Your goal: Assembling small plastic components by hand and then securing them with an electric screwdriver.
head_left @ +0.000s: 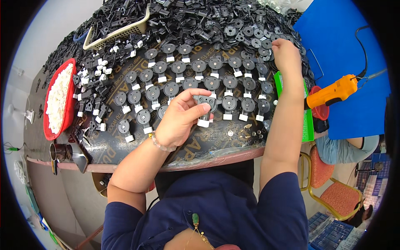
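My left hand (179, 116) pinches a black plastic bracket with a white end block (203, 109) between thumb and fingers, above the near part of the table. Stretched to the far right, my right hand (287, 56) is closed at the edge of a heap of black round discs (256, 43); what its fingertips hold, if anything, is hidden. Rows of black disc parts with white ends (178, 67) lie across the table in front of me, several partly covered by my left hand.
A red basin (47, 102) of white pieces stands left, near loose black-and-white parts (98, 79). Behind are a beige basket (125, 33) and a large heap of black parts (187, 25). To the right are a green tray (307, 121), an orange electric screwdriver (335, 91) and a blue panel (346, 54).
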Tool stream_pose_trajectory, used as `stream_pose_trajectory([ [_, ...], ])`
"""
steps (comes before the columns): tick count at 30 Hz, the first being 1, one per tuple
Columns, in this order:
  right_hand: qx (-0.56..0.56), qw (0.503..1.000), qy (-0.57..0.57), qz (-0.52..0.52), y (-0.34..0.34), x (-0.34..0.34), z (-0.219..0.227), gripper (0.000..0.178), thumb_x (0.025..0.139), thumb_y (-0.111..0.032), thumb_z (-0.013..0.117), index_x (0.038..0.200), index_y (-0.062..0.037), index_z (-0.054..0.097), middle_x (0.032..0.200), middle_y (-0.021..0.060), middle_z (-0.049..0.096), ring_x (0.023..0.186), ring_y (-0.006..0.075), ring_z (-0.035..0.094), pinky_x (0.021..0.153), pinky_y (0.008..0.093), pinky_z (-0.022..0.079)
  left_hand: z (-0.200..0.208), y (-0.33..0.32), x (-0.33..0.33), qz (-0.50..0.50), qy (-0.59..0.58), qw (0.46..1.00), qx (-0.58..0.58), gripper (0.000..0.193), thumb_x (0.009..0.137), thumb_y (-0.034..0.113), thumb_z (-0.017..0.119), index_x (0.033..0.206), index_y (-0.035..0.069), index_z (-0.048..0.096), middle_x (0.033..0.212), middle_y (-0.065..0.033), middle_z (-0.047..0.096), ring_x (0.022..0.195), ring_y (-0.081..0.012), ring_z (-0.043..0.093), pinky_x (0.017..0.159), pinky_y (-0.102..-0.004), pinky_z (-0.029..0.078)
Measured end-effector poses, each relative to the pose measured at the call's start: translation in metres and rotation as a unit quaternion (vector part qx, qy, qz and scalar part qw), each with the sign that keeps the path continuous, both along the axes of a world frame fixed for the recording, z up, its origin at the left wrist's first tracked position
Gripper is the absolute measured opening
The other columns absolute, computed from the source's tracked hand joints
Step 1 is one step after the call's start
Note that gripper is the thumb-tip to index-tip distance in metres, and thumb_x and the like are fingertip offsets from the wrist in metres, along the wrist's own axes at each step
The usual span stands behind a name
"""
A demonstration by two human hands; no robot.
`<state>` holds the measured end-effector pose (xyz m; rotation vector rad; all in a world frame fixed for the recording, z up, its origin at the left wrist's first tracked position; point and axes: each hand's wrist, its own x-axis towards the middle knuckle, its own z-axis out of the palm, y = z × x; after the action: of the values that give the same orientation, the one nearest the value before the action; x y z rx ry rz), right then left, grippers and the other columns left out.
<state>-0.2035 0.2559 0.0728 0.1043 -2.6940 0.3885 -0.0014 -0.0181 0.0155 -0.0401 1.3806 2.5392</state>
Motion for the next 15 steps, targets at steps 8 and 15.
stream_pose_trajectory([
  [8,0.080,0.982,-0.150,-0.080,0.001,-0.081,-0.060,0.042,0.078,-0.026,0.082,0.109,-0.0010,0.067,0.113,0.0243,0.070,0.110,0.0400,0.066,0.095,0.0471,0.054,-0.002,-0.008,-0.005,0.036,0.002,0.999,0.019,0.030,0.096,0.004,0.065,0.125,0.004,0.060,0.102,-0.0075,0.069,0.089,-0.0167,0.068,0.079,-0.0315,0.057],
  [15,0.063,0.994,-0.071,-0.052,-0.008,-0.070,-0.031,0.028,0.087,-0.007,0.063,0.114,-0.0002,0.063,0.113,0.0259,0.070,0.106,0.0395,0.069,0.088,0.0452,0.056,0.001,-0.011,-0.009,0.070,-0.004,0.997,0.043,0.033,0.097,0.008,0.066,0.129,0.005,0.059,0.107,-0.0099,0.069,0.093,-0.0196,0.069,0.081,-0.0347,0.058],
])
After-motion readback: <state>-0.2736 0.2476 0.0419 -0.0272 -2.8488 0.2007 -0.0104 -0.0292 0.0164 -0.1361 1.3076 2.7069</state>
